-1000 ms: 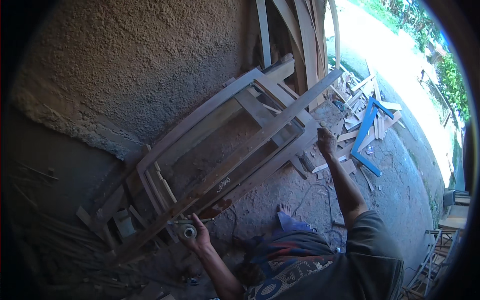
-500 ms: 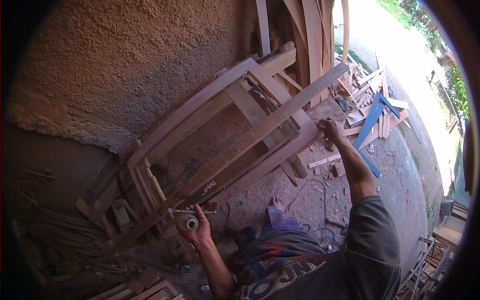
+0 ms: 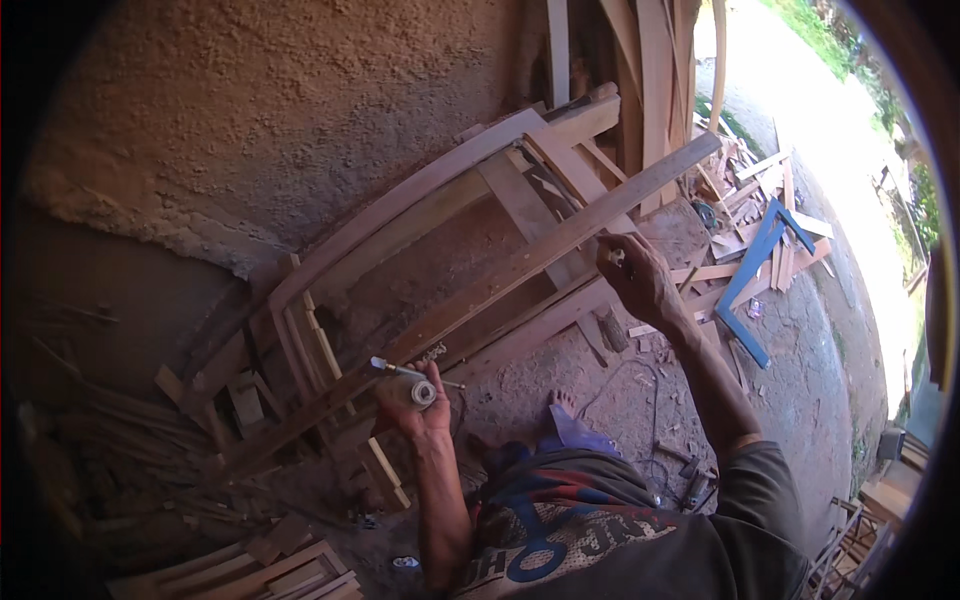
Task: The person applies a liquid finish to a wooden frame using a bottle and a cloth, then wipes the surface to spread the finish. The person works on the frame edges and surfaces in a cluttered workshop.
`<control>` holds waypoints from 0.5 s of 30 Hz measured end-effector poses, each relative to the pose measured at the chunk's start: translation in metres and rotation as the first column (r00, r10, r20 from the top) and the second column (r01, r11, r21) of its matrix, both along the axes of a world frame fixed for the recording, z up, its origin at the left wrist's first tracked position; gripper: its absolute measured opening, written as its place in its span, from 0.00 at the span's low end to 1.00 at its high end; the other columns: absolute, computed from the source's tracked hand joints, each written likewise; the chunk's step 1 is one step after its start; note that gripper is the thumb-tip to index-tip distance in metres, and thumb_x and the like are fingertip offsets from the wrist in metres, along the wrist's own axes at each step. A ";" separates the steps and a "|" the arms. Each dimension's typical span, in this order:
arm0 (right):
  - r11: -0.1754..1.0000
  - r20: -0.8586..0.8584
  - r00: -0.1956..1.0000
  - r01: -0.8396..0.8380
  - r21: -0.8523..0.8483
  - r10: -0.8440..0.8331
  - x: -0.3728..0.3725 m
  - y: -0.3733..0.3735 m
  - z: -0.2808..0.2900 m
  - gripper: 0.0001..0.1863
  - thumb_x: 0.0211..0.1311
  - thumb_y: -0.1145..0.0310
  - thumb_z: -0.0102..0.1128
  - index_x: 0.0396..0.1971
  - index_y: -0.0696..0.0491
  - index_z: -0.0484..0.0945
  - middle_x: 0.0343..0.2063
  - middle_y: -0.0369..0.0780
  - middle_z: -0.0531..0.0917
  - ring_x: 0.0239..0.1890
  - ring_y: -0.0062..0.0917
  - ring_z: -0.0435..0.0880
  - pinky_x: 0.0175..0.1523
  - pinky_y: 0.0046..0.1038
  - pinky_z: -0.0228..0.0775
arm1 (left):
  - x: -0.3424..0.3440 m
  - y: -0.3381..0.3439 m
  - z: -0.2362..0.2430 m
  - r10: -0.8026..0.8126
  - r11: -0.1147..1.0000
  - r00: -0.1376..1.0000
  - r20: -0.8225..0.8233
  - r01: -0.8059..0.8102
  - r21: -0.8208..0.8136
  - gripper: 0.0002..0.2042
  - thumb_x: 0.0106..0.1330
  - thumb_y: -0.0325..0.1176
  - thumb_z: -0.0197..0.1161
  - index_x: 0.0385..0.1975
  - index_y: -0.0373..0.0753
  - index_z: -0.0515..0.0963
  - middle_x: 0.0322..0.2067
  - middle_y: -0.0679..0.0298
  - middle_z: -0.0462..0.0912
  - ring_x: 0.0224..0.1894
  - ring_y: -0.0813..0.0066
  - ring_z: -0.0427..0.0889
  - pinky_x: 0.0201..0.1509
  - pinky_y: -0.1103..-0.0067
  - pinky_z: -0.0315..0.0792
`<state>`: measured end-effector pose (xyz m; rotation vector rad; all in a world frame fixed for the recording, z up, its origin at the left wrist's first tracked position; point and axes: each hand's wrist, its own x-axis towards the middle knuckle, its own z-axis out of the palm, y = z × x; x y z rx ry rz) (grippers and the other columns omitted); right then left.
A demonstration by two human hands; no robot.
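Daylight glare whitening ground [image 3: 815, 110] upper right, deep shadow lower left, black curved fisheye edges

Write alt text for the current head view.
A person's left hand holds a bottle and a slender tool beside a large wooden frame with a long plank across it. The right hand is curled near the plank's far end. Wood scraps and a blue angled piece lie at right.

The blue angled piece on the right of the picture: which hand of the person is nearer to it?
Right. The right hand is left of the blue angled piece, not touching it; the left hand is farther left and lower in the picture.
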<state>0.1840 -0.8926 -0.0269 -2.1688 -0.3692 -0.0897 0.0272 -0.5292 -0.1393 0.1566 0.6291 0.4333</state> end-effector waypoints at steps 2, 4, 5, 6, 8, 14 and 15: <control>0.978 -0.009 0.978 -0.206 0.027 0.207 -0.039 0.049 0.021 0.17 0.64 0.69 0.63 0.52 0.57 0.77 0.44 0.47 0.81 0.41 0.40 0.85 0.45 0.35 0.78 | 0.016 -0.015 0.005 -0.033 0.999 0.999 0.012 0.033 0.033 0.23 0.67 0.53 0.58 0.43 0.36 0.79 0.37 0.58 0.85 0.40 0.59 0.85 0.55 0.57 0.80; 0.923 0.122 0.918 -0.385 0.032 0.378 -0.065 0.094 0.034 0.17 0.62 0.71 0.64 0.51 0.55 0.76 0.44 0.45 0.81 0.39 0.39 0.86 0.41 0.36 0.79 | 0.026 -0.024 0.017 -0.023 0.998 0.999 -0.037 0.026 0.060 0.26 0.67 0.58 0.57 0.46 0.36 0.77 0.35 0.59 0.83 0.39 0.60 0.84 0.54 0.58 0.80; 0.889 0.187 0.875 -0.458 0.013 0.448 -0.073 0.112 0.040 0.17 0.61 0.72 0.65 0.50 0.54 0.76 0.44 0.45 0.81 0.38 0.38 0.86 0.39 0.36 0.79 | 0.028 -0.029 0.030 -0.018 0.997 0.997 -0.070 0.024 0.078 0.28 0.67 0.59 0.56 0.48 0.36 0.75 0.35 0.59 0.82 0.40 0.61 0.84 0.54 0.59 0.79; 0.858 0.193 0.840 -0.513 -0.027 0.508 -0.079 0.131 0.046 0.16 0.61 0.72 0.65 0.49 0.54 0.76 0.45 0.45 0.81 0.39 0.39 0.86 0.40 0.37 0.80 | 0.025 -0.027 0.038 0.022 0.997 0.996 -0.090 -0.015 0.074 0.29 0.67 0.60 0.55 0.49 0.36 0.74 0.35 0.58 0.81 0.40 0.62 0.83 0.54 0.60 0.79; 0.797 0.194 0.773 -0.591 -0.126 0.604 -0.087 0.158 0.054 0.15 0.61 0.72 0.65 0.48 0.54 0.76 0.46 0.45 0.81 0.42 0.42 0.86 0.41 0.38 0.81 | 0.021 -0.026 0.041 0.072 0.997 0.989 -0.128 -0.066 0.045 0.31 0.68 0.62 0.52 0.52 0.36 0.71 0.37 0.58 0.78 0.40 0.62 0.82 0.54 0.61 0.78; 0.674 0.184 0.650 -0.686 -0.273 0.737 -0.110 0.206 0.049 0.15 0.62 0.73 0.64 0.48 0.53 0.77 0.46 0.44 0.81 0.41 0.42 0.86 0.39 0.38 0.82 | -0.007 0.002 0.001 0.186 0.981 0.982 0.039 -0.188 0.041 0.35 0.72 0.65 0.47 0.68 0.45 0.59 0.56 0.59 0.71 0.55 0.62 0.75 0.62 0.60 0.73; 0.667 0.191 0.642 -0.684 -0.295 0.743 -0.112 0.210 0.050 0.15 0.62 0.73 0.64 0.48 0.53 0.77 0.46 0.43 0.81 0.42 0.42 0.86 0.39 0.38 0.82 | -0.008 0.004 -0.003 0.191 0.980 0.979 0.066 -0.194 0.032 0.34 0.72 0.65 0.47 0.68 0.46 0.59 0.58 0.60 0.70 0.56 0.62 0.75 0.63 0.61 0.72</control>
